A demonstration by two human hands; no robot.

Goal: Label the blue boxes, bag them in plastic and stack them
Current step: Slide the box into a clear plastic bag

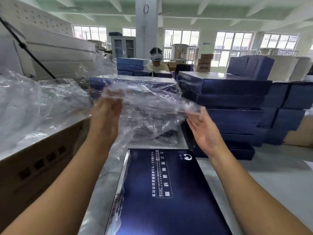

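A dark blue box (162, 192) with white printed text lies flat in front of me, low in the view. Above it a clear plastic bag (149, 106) is spread in the air between my hands. My left hand (105, 114) is raised with its fingers inside or behind the bag's left part, seen through the film. My right hand (203, 129) is palm-up with straight fingers, fingertips touching the bag's right edge. Behind the bag stands a pile of bagged blue boxes (132, 82).
A tall stack of blue boxes (233, 102) stands at the right. A cardboard carton (42, 158) heaped with loose plastic bags (33, 102) stands at the left. A person wearing a headset (156, 56) sits behind more blue boxes at the back.
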